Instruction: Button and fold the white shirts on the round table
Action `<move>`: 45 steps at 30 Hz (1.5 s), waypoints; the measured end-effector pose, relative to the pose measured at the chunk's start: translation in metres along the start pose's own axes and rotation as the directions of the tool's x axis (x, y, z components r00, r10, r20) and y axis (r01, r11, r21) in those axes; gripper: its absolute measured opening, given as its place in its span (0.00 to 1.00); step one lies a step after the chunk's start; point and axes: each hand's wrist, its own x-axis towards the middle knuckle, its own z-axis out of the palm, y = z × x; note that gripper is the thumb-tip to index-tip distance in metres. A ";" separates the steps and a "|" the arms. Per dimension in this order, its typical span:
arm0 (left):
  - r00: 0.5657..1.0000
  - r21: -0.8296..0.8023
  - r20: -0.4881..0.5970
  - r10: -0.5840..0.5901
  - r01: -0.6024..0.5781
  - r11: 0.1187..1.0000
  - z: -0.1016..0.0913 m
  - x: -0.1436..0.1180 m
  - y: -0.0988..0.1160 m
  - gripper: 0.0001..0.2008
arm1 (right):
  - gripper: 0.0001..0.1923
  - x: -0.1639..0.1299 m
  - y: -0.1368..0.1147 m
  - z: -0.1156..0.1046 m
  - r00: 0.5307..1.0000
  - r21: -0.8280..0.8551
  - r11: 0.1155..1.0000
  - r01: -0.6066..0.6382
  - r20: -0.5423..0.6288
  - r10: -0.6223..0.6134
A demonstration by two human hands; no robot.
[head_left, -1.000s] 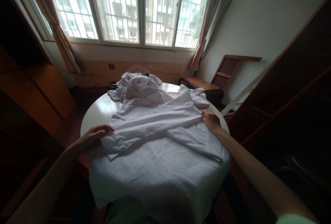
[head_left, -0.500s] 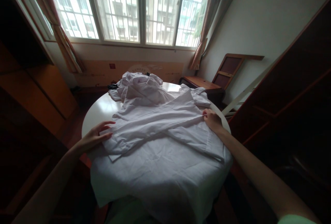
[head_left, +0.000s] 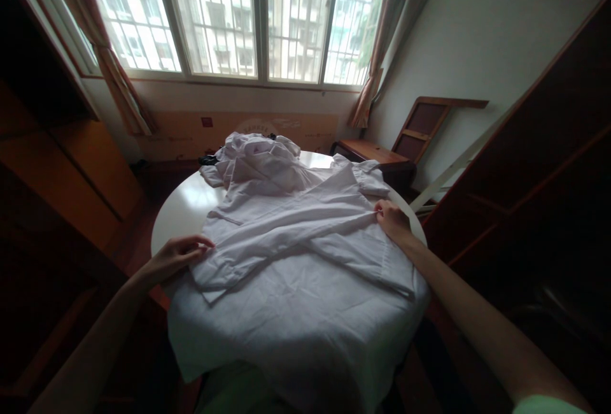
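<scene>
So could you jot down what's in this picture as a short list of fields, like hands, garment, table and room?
garment: white shirt spread flat, sleeves folded across, hem hanging over the near edge
left hand: left hand pinching the cuff end of the folded sleeve
right hand: right hand pressing on the shirt's right edge
table: round white table
behind: crumpled white clothes piled at the far side
room: barred window, wooden chair at right

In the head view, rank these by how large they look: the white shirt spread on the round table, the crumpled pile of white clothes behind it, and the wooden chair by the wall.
1. White shirt spread over the round table, plainly largest.
2. and 3. Crumpled pile of white clothes and wooden chair by the wall look much alike; both lie farther from the camera, so I leave them unranked.
</scene>
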 end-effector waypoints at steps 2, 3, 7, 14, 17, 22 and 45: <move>0.996 0.093 -0.076 0.052 -0.045 0.995 0.006 -0.001 0.001 0.21 | 0.08 0.000 0.001 0.001 1.000 -0.001 1.000 0.009 -0.005 -0.009; 0.987 0.134 -0.124 0.098 -0.081 0.988 0.009 -0.002 0.002 0.21 | 0.08 0.000 0.001 0.001 1.000 -0.002 1.000 0.013 -0.008 -0.013; 0.933 0.255 -0.186 0.308 -0.257 0.932 0.019 -0.010 0.010 0.19 | 0.08 0.000 0.002 0.002 1.000 0.006 1.000 0.024 -0.011 -0.024; 0.909 0.300 0.174 0.379 -0.415 0.859 0.025 -0.034 0.016 0.24 | 0.08 0.000 -0.001 -0.001 1.000 0.006 1.000 0.000 0.005 -0.001; 0.866 0.299 0.295 0.404 -0.485 0.822 0.024 -0.042 0.020 0.32 | 0.08 0.000 -0.001 -0.001 1.000 0.003 1.000 0.001 0.008 -0.001; 0.882 0.242 0.259 0.394 -0.454 0.857 0.031 -0.046 0.026 0.23 | 0.08 0.000 0.000 -0.001 1.000 -0.001 1.000 0.008 0.005 -0.008; 0.954 -0.123 0.196 0.226 -0.205 0.971 0.024 -0.045 0.029 0.15 | 0.08 -0.001 -0.001 -0.001 1.000 0.009 1.000 -0.003 -0.016 0.003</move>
